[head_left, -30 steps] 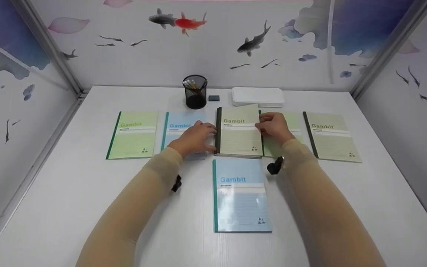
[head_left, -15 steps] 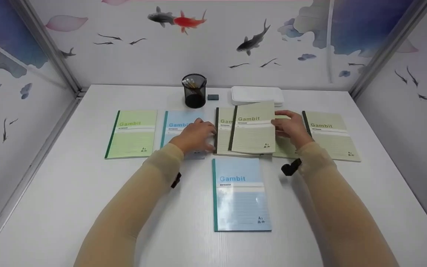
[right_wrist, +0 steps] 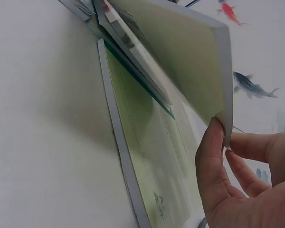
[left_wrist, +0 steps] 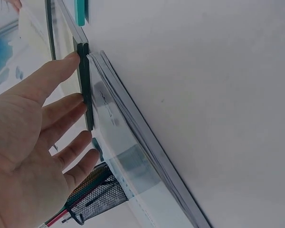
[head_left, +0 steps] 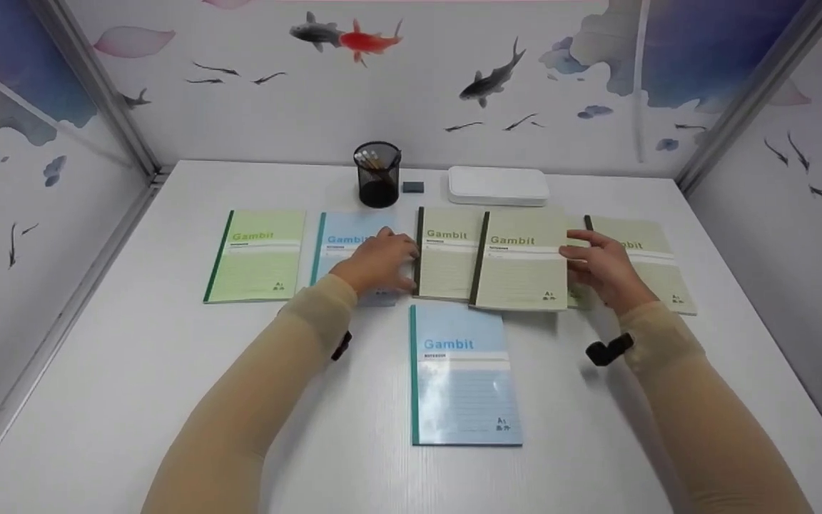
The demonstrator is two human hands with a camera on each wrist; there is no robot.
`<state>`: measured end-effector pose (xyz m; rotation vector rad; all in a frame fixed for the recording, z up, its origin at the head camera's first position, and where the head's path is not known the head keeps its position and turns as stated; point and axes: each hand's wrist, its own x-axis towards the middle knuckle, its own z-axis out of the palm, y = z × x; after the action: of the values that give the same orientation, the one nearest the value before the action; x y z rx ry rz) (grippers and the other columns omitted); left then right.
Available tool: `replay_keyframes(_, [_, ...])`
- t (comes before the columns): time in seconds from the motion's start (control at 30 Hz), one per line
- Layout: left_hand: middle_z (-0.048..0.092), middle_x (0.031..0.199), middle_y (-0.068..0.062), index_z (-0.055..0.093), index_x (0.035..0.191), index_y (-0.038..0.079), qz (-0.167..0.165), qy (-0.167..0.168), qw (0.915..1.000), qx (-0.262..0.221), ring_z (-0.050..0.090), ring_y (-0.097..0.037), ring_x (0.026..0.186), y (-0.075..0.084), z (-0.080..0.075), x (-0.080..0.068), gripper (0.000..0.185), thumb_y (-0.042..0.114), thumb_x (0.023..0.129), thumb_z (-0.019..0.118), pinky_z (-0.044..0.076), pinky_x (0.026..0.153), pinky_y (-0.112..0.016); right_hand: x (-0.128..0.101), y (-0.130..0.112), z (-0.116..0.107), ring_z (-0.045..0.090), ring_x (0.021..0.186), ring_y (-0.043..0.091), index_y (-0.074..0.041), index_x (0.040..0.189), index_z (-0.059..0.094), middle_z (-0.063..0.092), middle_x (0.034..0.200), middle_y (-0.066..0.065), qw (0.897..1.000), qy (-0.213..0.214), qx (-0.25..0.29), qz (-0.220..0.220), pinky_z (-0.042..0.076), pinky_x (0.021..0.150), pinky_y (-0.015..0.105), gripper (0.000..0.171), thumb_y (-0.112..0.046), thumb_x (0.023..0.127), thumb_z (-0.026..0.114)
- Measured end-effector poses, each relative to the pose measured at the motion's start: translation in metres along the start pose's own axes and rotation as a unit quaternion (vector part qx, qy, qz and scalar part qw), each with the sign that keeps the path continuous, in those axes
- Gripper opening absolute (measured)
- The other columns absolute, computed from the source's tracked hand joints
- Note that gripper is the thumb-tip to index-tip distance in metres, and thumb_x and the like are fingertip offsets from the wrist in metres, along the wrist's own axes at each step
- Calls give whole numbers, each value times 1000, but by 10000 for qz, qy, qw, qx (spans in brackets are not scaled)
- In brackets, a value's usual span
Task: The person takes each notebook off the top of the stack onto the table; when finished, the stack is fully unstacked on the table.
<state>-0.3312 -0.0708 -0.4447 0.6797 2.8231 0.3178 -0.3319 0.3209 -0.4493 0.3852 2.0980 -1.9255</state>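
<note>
My right hand (head_left: pixel 607 268) pinches the right edge of a beige "Gambit" notebook (head_left: pixel 521 278) with a dark spine. In the right wrist view this notebook (right_wrist: pixel 199 61) is raised and tilted over a green notebook (right_wrist: pixel 137 142) with a green spine. Partly covered by it, another beige notebook (head_left: pixel 445 275) lies to its left. My left hand (head_left: pixel 375 263) has its fingers extended, fingertips against the dark spine (left_wrist: pixel 84 78) of the beige notebook there. Beneath that hand lies a blue notebook (head_left: pixel 332 268), partly hidden.
A light green notebook (head_left: pixel 261 268) lies at the row's left end, a beige one (head_left: pixel 657 275) at its right end. Closer to me lies a blue notebook (head_left: pixel 464 392). Along the back stand a mesh pen cup (head_left: pixel 378 178), a small dark block (head_left: pixel 413 187) and a white case (head_left: pixel 498 185).
My right hand has drawn the top beige notebook rightward off the one beneath it, over the green notebook, and slightly toward me. My left hand has stayed at the spine.
</note>
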Motion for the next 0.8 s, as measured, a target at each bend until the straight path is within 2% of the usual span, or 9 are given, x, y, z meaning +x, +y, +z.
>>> replay_keyframes(0.27, [54, 152, -1, 58, 145, 16, -79, -14, 9999, -143, 45, -23, 133, 1, -3, -4, 65, 37, 88, 82, 40, 117, -43, -24, 10, -21, 71, 79, 5, -13, 150, 44, 76, 92, -11, 9996, -201, 112, -150, 57, 70, 22, 58, -16, 99, 71])
replay_keyframes(0.47, [55, 152, -1, 60, 144, 15, -78, -37, 9999, 143, 46, -24, 130, -2, -3, -7, 63, 38, 89, 81, 41, 114, -42, -42, 23, -30, 74, 81, 6, -10, 144, 46, 78, 92, -7, 9985, -451, 147, -263, 60, 71, 23, 53, -14, 98, 71])
replay_keyframes(0.67, [55, 152, -1, 60, 144, 15, -63, -47, 9999, 84, 46, -25, 133, 0, -1, -4, 63, 39, 90, 80, 40, 116, -42, -63, 32, -46, 73, 83, 8, -14, 135, 50, 77, 97, -6, 9976, -596, 206, -274, 60, 71, 24, 44, -12, 97, 72])
replay_keyframes(0.8, [54, 153, 0, 58, 146, 16, -86, -71, 9999, 1, 45, -24, 134, 2, -1, -1, 64, 39, 90, 80, 39, 117, -42, -75, 36, -56, 74, 86, 8, -17, 135, 50, 77, 101, -8, 9975, -668, 43, -207, 60, 73, 25, 44, -13, 97, 72])
